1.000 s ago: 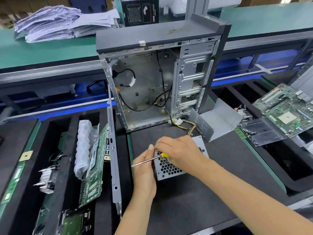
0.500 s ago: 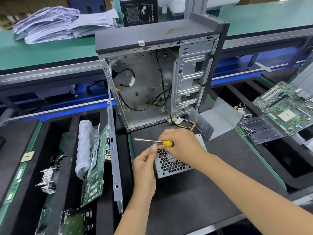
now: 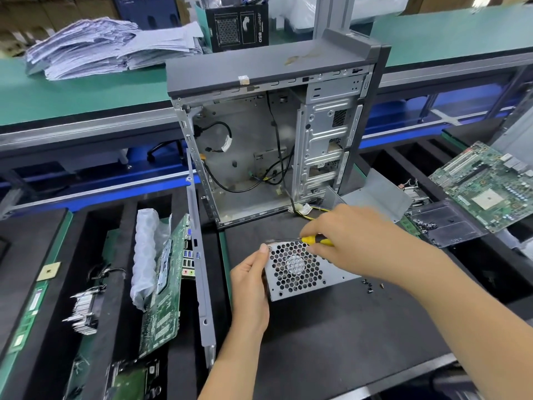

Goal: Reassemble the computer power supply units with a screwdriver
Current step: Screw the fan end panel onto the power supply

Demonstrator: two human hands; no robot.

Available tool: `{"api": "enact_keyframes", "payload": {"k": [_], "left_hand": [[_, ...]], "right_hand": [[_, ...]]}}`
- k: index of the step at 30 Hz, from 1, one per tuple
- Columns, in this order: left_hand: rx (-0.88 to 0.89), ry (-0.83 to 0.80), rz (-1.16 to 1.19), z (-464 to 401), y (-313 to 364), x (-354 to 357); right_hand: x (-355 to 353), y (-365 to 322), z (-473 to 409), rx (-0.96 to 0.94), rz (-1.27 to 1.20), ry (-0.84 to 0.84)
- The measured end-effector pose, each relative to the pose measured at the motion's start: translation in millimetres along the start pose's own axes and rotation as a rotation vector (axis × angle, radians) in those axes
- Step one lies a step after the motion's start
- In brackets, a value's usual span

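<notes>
Power supply (image 3: 300,272) sits on the black mat (image 3: 331,336) just in front of the open computer case (image 3: 259,145), grille side up. Your left hand (image 3: 249,287) grips its left edge, thumb up by the top-left corner, steadying it. Your right hand (image 3: 354,241) is closed round the yellow handle of the screwdriver (image 3: 302,241), shaft lying nearly flat and pointing left along the unit's far edge, tip near that same corner. Looks like you're on the screw-fastening step, lining up on the top-left corner hole; can't tell if a screw is already seated there, too blurred. Next move likely needs the driver tipped upright onto the hole, pressed down, with the left hand keeping the box from sliding. Loose screws (image 3: 370,285) lie on the mat just right of the unit, near your right forearm, so watch you don't sweep them off. Room: open mat toward you and to the right; the case stands close behind, yellow wires (image 3: 314,213) trailing from it near your right hand. A grey side panel (image 3: 199,255) stands on edge close to your left hand, with a circuit board (image 3: 167,284) leaning in the tray beyond it, so little sideways room there. A bent metal cover (image 3: 375,194) and a tray of screws (image 3: 441,223) sit off to the right, well apart.
</notes>
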State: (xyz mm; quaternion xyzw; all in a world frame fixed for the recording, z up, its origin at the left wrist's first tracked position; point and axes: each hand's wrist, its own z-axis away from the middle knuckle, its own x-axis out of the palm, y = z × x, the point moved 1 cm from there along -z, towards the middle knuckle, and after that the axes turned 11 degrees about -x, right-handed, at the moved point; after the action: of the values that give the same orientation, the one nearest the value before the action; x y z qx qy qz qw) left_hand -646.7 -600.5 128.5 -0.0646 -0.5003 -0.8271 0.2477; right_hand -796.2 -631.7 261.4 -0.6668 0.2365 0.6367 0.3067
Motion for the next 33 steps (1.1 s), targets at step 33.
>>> {"api": "enact_keyframes", "payload": {"k": [33], "left_hand": [[-0.025, 0.063, 0.043, 5, 5, 5]], "right_hand": [[-43, -48, -57, -0.21, 0.643, -0.241]]}}
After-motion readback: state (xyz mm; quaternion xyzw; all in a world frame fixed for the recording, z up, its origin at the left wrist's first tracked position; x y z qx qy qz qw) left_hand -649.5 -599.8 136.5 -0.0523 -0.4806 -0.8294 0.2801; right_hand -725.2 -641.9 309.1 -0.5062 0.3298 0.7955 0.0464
